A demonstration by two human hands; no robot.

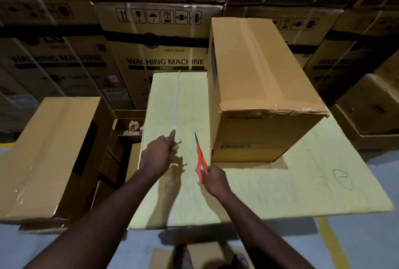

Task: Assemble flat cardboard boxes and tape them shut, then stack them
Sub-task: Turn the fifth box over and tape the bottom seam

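A taped brown Crompton box stands on the pale yellow cardboard work surface, at its right back. My right hand grips orange-handled scissors, blades pointing away from me, just left of that box. My left hand reaches forward over the surface and pinches a crumpled scrap of brown tape, forefinger stretched toward a strip of clear tape that runs along the surface's seam. Another taped brown box lies to the left, below the surface.
Strapped washing-machine cartons form a wall behind. A small open carton holding crumpled tape sits between the left box and the surface. A flat cardboard piece lies on the grey floor by my feet. More brown cartons stand at the right.
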